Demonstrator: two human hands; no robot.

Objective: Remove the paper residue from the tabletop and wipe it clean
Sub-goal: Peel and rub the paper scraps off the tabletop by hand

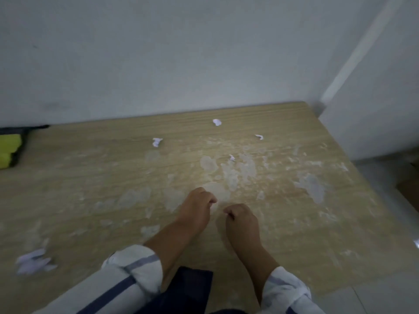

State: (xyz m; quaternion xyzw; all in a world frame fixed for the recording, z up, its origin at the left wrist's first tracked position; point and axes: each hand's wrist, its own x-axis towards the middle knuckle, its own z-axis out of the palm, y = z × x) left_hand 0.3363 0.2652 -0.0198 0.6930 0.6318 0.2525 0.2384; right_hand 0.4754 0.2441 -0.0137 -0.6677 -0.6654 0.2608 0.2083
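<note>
A light wooden tabletop (95,177) carries pale patches of stuck paper residue (229,171) across its middle and right. Loose white scraps lie on it: one at the far centre (217,122), one to its right (259,137), one left of centre (157,141), a tiny one (231,157), and a crumpled pile (34,261) near the front left. My left hand (198,209) and my right hand (242,220) sit close together on the table near the front, both with fingers curled, fingertips down on the surface. Whether either pinches a bit of residue is not visible.
A yellow and black object (10,150) lies at the table's far left edge. A grey wall runs behind the table. The table's right edge drops to a pale floor (385,223), with a brown object (410,196) at the right border.
</note>
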